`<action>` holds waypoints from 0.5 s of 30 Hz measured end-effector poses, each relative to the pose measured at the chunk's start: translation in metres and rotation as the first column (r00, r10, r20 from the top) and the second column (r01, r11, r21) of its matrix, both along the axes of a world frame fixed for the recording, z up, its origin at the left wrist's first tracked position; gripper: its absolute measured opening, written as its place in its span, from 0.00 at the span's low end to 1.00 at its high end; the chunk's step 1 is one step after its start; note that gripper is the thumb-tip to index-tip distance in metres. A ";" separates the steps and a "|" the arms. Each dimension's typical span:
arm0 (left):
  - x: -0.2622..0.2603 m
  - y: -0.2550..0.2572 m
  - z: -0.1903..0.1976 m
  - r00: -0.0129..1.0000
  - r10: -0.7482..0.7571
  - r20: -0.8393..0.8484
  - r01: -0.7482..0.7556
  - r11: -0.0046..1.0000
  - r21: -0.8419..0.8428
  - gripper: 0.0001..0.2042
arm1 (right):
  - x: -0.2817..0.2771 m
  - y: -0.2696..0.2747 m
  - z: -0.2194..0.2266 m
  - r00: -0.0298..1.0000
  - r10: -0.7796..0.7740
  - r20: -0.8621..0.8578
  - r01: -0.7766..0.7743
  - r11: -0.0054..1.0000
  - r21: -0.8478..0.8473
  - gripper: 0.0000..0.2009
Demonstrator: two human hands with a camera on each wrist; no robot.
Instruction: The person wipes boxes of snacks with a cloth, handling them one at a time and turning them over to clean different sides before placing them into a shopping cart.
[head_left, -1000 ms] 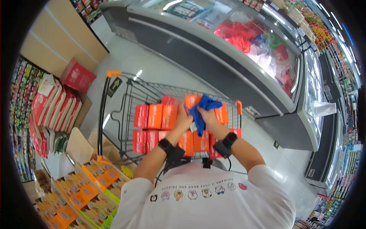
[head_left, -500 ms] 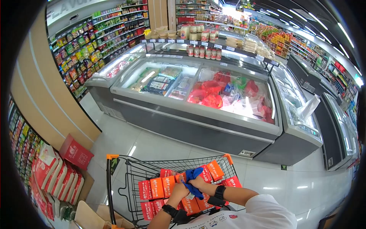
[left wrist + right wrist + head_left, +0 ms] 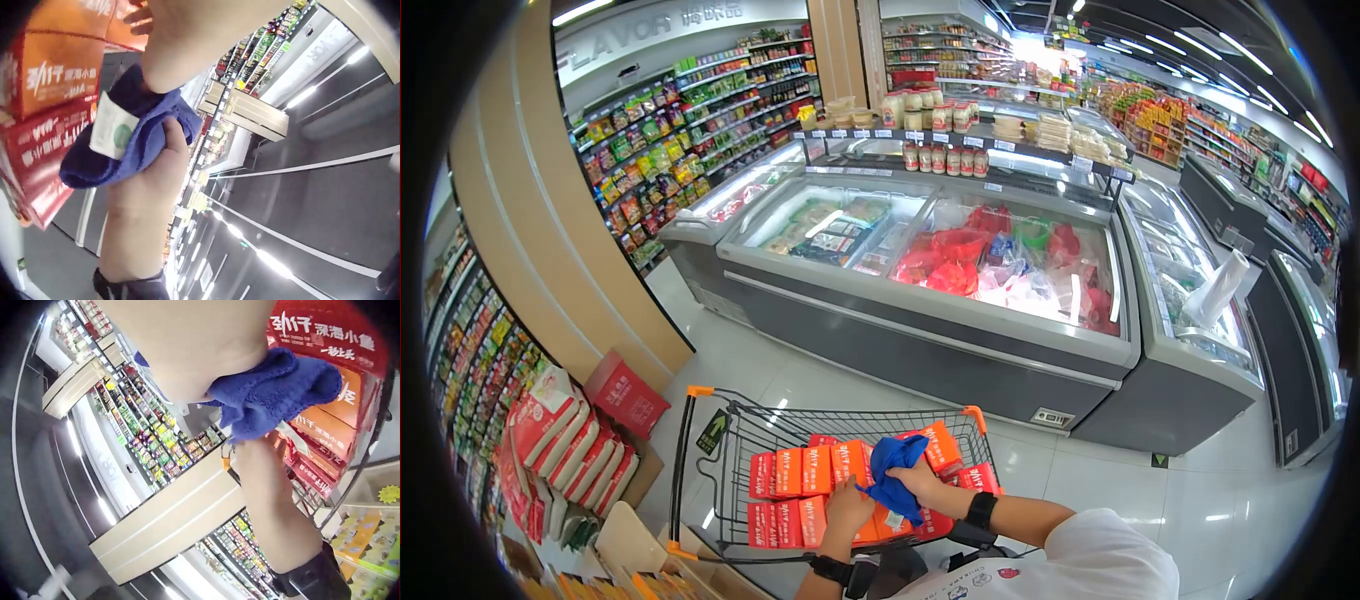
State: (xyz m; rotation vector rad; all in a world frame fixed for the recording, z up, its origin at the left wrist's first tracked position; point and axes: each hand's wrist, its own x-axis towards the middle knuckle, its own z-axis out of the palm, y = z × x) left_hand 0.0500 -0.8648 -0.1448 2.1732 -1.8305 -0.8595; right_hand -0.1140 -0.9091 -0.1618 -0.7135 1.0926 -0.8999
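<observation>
Both hands [image 3: 887, 493] gripping soft blue cloth [image 3: 894, 470], boxy orange cartons [image 3: 815, 468], wire cart [image 3: 730, 450]

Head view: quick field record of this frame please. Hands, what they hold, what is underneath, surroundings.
left hand: holds the blue cloth from its lower left
right hand: grips the same cloth from the right
blue cloth: bunched between both hands, white label showing
under hands: orange and red boxes stacked in rows
container: wire shopping cart, orange corner caps
ahead: glass-topped chest freezer
left side: red sacks by shelving
</observation>
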 end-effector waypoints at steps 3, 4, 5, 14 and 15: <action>-0.041 0.026 0.007 0.956 -0.001 -0.293 -0.069 0.971 -0.227 0.33 | -0.030 0.033 0.017 0.990 0.070 0.119 -0.060 0.995 -0.084 0.17; -0.057 0.036 0.014 0.916 -0.018 -0.400 -0.114 0.946 -0.303 0.31 | -0.042 0.043 0.017 0.985 0.109 0.132 -0.102 0.993 -0.059 0.16; -0.070 0.047 0.020 0.912 -0.061 -0.406 -0.103 0.924 -0.369 0.30 | -0.054 0.052 0.017 0.976 0.120 0.184 -0.117 0.993 -0.029 0.16; -0.112 0.171 0.068 0.967 0.049 -0.251 -0.195 0.775 -0.601 0.33 | -0.051 0.115 0.066 0.473 0.465 0.748 -0.725 0.688 0.031 0.23; -0.108 0.190 0.077 0.968 0.136 -0.211 -0.233 0.796 -0.558 0.35 | -0.041 0.126 0.068 0.433 0.521 0.735 -0.779 0.627 0.015 0.23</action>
